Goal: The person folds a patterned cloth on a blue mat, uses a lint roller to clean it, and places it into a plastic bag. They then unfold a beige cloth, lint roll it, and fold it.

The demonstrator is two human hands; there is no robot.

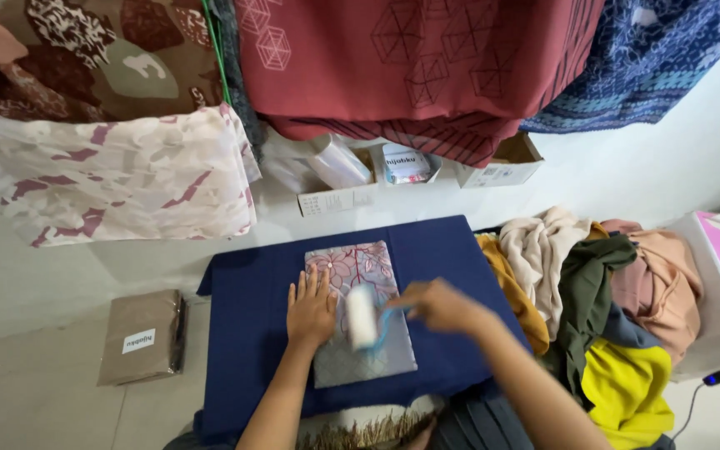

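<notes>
A folded grey cloth with a pink flower pattern (366, 267) lies on a dark blue cloth (247, 325) spread on the floor. My left hand (310, 308) presses flat on the folded cloth's left side, fingers apart. My right hand (439, 306) grips the light blue handle of a lint roller (362, 317), whose white roll rests on the middle of the folded cloth. The right hand is blurred.
A heap of folded cloths (593, 292) in beige, green, peach and yellow lies at the right. A flat brown packet (141, 336) lies on the floor at the left. Small cardboard boxes (502, 165) stand by the wall under hanging patterned fabrics (427, 58).
</notes>
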